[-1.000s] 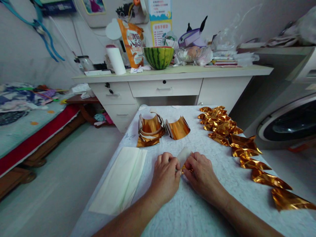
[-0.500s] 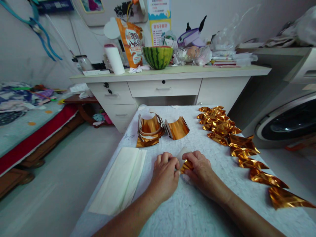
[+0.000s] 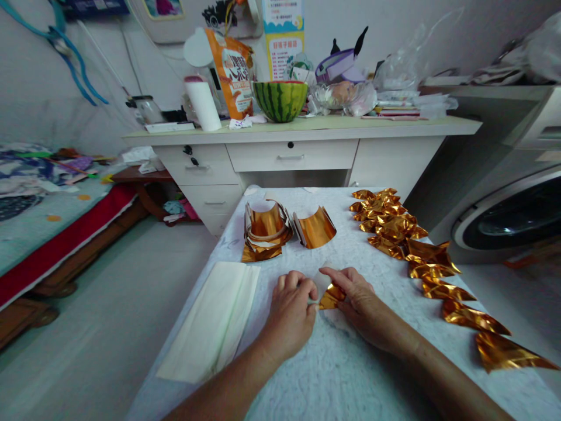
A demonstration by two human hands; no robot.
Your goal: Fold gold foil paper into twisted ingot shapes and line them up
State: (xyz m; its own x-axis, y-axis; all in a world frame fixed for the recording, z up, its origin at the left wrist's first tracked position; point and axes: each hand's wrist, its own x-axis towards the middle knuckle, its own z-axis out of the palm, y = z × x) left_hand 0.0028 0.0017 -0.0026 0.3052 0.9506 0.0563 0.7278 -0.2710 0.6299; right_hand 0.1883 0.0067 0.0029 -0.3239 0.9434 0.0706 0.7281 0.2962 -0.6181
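Fingers of the left hand (image 3: 291,313) pinch one end of the small gold foil (image 3: 331,297); those of the right hand (image 3: 366,304) grasp its other side, index finger extended. The foil lies on the surface (image 3: 307,374), between folded paper (image 3: 210,321) and twisted foils (image 3: 477,317). Light, even tension should limit stray creases.

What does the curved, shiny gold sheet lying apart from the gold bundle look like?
The curved, shiny gold sheet looks like smooth, thin foil. It bends like a trough, its sides curling up, with pale layers along its left edge, so it may be several sheets. It rests on the pale, patterned cloth, just right of the curled gold bundle. Neither the left hand nor the right hand touches it.
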